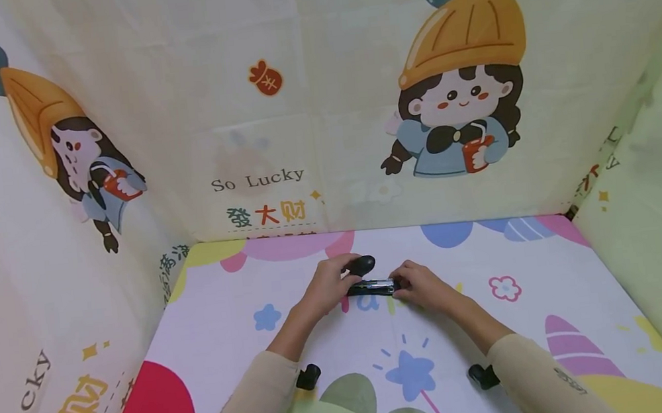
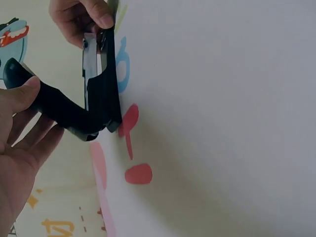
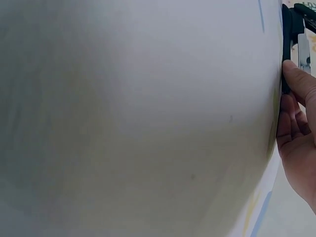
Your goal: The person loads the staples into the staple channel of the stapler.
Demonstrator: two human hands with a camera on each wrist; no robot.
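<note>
A black stapler with a silvery metal staple channel is folded wide open over the printed tabletop. My left hand grips its raised top arm, thumb on one side and fingers behind. At the other end, my right hand pinches the front of the base between thumb and fingers, low over the tabletop. The left wrist view shows the hinge at the end away from the right hand. In the right wrist view, only part of the stapler shows at the upper right edge.
The white tabletop carries colourful printed shapes and letters. Cartoon-printed fabric walls rise behind it and on both sides. Black devices sit at both sleeve cuffs.
</note>
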